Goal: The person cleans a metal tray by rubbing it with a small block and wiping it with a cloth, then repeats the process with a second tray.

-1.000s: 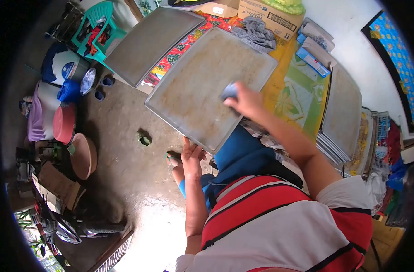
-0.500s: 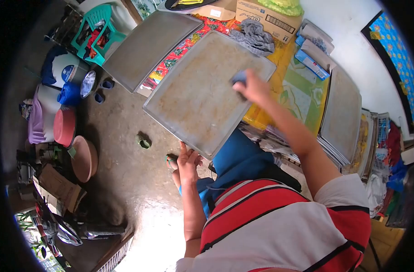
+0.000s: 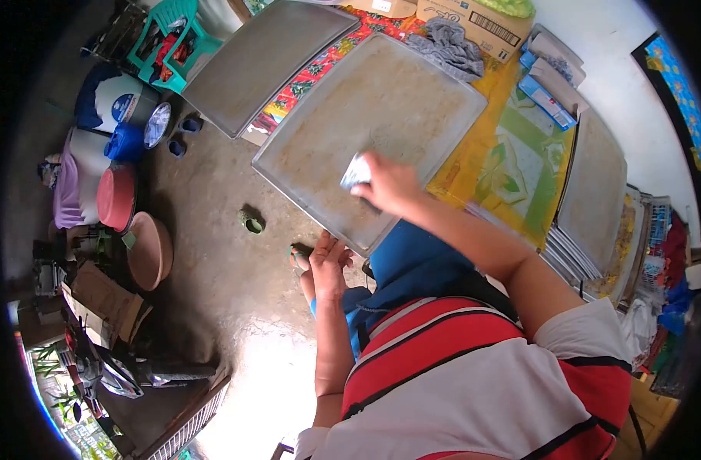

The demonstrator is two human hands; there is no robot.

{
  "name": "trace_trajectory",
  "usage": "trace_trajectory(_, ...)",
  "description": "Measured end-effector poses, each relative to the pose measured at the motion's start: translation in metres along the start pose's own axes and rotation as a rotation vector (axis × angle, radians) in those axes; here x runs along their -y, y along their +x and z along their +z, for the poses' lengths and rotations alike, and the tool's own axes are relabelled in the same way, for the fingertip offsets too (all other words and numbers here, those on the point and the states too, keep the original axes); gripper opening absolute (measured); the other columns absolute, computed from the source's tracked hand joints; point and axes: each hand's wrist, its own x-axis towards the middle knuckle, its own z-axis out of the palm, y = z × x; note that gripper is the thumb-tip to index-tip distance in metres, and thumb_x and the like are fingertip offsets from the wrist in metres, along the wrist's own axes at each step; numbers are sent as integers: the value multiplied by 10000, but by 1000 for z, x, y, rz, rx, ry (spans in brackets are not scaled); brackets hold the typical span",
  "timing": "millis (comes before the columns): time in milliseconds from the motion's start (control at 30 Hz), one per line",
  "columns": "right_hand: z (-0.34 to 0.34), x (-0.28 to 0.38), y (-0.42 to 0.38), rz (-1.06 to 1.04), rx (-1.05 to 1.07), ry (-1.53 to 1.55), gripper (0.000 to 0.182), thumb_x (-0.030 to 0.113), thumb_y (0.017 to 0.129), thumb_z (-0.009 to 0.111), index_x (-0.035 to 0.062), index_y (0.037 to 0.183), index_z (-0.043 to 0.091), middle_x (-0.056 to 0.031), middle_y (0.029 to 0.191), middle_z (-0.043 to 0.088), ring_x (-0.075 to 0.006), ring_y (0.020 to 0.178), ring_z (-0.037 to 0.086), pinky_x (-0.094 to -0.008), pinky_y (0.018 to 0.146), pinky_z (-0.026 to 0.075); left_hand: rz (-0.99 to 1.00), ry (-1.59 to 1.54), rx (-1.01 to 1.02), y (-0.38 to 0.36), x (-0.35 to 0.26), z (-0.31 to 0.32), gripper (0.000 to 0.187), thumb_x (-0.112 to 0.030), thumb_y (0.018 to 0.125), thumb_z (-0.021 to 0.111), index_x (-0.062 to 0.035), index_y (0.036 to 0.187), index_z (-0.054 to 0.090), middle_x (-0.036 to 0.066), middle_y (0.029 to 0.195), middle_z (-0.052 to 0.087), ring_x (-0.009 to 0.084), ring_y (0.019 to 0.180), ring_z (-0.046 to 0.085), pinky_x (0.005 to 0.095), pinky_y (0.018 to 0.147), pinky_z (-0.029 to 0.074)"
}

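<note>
A large metal baking tray [image 3: 366,126] with brownish stains and a raised rim lies in front of me, tilted, its near corner over my leg. My left hand [image 3: 329,264] grips the tray's near edge from below, its fingers partly hidden by the rim. My right hand [image 3: 389,184] is closed on a small white and bluish pad [image 3: 356,173], pressed to the tray's surface near its lower middle. Motion blurs the pad, and its exact kind cannot be made out.
Another metal tray [image 3: 270,65] rests at the upper left on a red flowered cloth [image 3: 312,80]. A grey cloth [image 3: 446,50] and a cardboard box [image 3: 473,27] stand behind. Stacked trays [image 3: 592,192] are at the right. A green clog [image 3: 251,221] and basins [image 3: 149,251] are on the floor.
My right hand has moved with the pad from the tray's right side toward its near left part. My left hand keeps its hold on the edge. The whole view has shifted slightly.
</note>
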Motion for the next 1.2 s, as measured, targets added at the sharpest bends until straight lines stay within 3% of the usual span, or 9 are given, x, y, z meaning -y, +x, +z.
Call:
trace_trajectory(67,-12,-33,26,259,-47,149,554,420,764,726,88,1145,499,-140,1030,641,-345,891,653,-477,748,502,-11,-27,-12,-1,1,-3,379,-45,913,558,20,1285,528,55,1003,666,80,651,602,197,525,427)
trace_trajectory(300,13,23,-17,-150,-18,-17,614,462,734,746,97,1170,515,-124,1039,643,-325,847,667,-456,690,525,8,-8,2,1,1,-2,296,-49,918,552,33,1201,583,58,966,676,88,645,611,204,525,424)
trace_trajectory(433,-14,-30,26,101,-188,-3,525,440,747,734,91,1070,511,-110,965,638,-307,838,662,-456,679,519,11,23,2,-1,-1,-2,293,-45,917,554,37,1197,586,61,959,678,90,641,617,204,519,424)
trace_trajectory(633,15,28,-21,-163,-34,1,625,453,734,745,102,1181,486,-128,987,622,-327,901,652,-474,696,522,9,-3,-24,3,1,1,300,-48,911,560,41,1196,582,52,899,668,87,605,598,211,491,429)
trace_trajectory(733,-13,-18,26,269,-44,69,572,460,772,707,68,1124,486,-159,1028,641,-345,884,656,-478,710,518,22,11,-16,1,-5,3,313,-51,905,559,41,1204,575,47,867,661,80,587,584,209,480,428)
trace_trajectory(867,-13,0,13,165,14,40,553,468,784,694,55,1086,484,-154,1041,642,-357,900,654,-501,745,505,-2,19,-35,5,-4,1,324,-44,890,559,36,1203,575,41,841,653,76,577,566,205,481,423)
trace_trajectory(933,15,14,-15,-95,78,75,615,473,784,696,44,1167,476,-184,1079,630,-371,930,649,-500,774,508,13,31,-31,4,-7,4,328,-45,880,562,33,1199,575,32,809,638,76,569,556,206,485,424)
trace_trajectory(1033,-17,11,-5,57,247,249,627,484,774,704,50,1174,492,-190,1045,641,-380,979,635,-474,800,504,19,28,-28,2,-8,2,347,-47,866,561,23,1206,566,20,765,602,80,572,545,220,497,437)
trace_trajectory(1200,-81,-113,44,338,-285,128,592,472,763,720,81,1152,506,-188,1055,645,-370,970,638,-470,815,495,21,21,35,-11,-4,7,525,-24,878,534,-4,1384,395,88,991,625,149,748,629,255,591,527)
